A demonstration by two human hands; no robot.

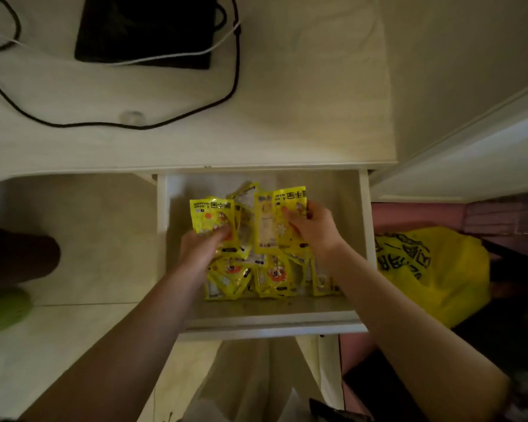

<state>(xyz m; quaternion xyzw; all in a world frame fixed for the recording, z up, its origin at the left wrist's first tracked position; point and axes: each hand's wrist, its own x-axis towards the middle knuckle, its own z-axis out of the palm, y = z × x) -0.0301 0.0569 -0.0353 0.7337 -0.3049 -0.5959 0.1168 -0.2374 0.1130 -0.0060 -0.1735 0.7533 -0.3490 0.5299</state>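
A white drawer (pixel 269 325) stands pulled out below the desk top. Inside lies a heap of several yellow hand-warmer packets (pixel 275 277). My left hand (pixel 200 249) pinches one yellow packet (pixel 211 216) by its lower edge at the left of the heap. My right hand (pixel 313 228) grips another yellow packet (pixel 282 219), thumb on its face, fingers curled round its right edge. Both packets are raised above the heap. The packets under my hands are partly hidden.
On the pale desk top (pixel 287 117) lie a black flat device (pixel 147 28), a black cable (pixel 226 95) and a white cable (pixel 177 56). A yellow plastic bag (pixel 433 269) sits on the floor right of the drawer. A dark object (pixel 16 254) is at the left.
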